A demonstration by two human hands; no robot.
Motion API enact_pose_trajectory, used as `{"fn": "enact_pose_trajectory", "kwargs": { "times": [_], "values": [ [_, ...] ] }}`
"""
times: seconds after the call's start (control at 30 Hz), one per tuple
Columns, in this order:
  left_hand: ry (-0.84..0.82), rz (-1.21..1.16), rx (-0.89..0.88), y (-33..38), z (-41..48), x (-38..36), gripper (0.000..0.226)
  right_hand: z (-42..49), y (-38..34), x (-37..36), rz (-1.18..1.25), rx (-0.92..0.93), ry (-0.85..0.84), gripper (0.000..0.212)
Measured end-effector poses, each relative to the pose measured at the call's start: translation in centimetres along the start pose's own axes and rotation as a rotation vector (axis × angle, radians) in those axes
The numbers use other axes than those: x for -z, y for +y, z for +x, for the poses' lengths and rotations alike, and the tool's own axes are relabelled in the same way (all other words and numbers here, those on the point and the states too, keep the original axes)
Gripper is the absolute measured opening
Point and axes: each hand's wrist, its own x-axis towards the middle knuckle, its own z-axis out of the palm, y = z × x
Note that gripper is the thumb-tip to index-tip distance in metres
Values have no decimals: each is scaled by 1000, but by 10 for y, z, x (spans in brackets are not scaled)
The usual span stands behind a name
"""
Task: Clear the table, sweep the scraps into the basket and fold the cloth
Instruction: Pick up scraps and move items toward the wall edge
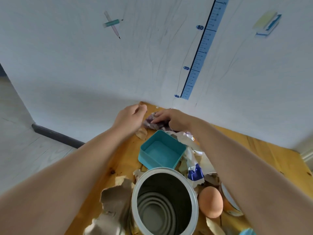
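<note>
A crumpled purple cloth (pixel 153 123) lies at the far end of the wooden table (pixel 264 150), against the wall. My right hand (pixel 171 118) rests on it with fingers laid over the fabric. My left hand (pixel 129 117) hovers just left of the cloth, fingers loosely curled, nothing visible in it. Torn paper scraps (pixel 115 197) and a crumpled white and blue wrapper (pixel 193 160) litter the table. A teal square basket (pixel 144 150) stands empty in the middle.
An open metal can (pixel 162 173) stands close to me, with a brown egg (pixel 210 201) at its right. A small scrap (pixel 142 133) lies beside the basket. The table's left edge drops to a pale floor (pixel 25 141). The wall closes off the far side.
</note>
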Motion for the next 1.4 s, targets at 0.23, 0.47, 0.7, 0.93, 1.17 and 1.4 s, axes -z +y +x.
{"fn": "enact_pose_trajectory", "kwargs": {
  "times": [0.23, 0.47, 0.7, 0.93, 1.17, 1.4],
  "values": [
    [-81, -15, 10, 3, -17, 2, 41, -35, -1, -16, 138, 10, 1, 42],
    [-104, -50, 7, 22, -31, 8, 44, -69, -11, -24, 239, -8, -35, 49],
    [-163, -38, -30, 37, -40, 3, 44, -85, -15, -22, 256, -6, 75, 56],
    [-116, -18, -51, 36, -34, 7, 44, -93, 23, 37, 127, -176, 598, 50],
    [-152, -68, -20, 26, -31, 0, 43, -103, 76, 19, 11, -383, 243, 75],
    [-195, -69, -71, 47, -34, -5, 41, -118, 47, 1, 204, -251, 198, 64]
  ]
}}
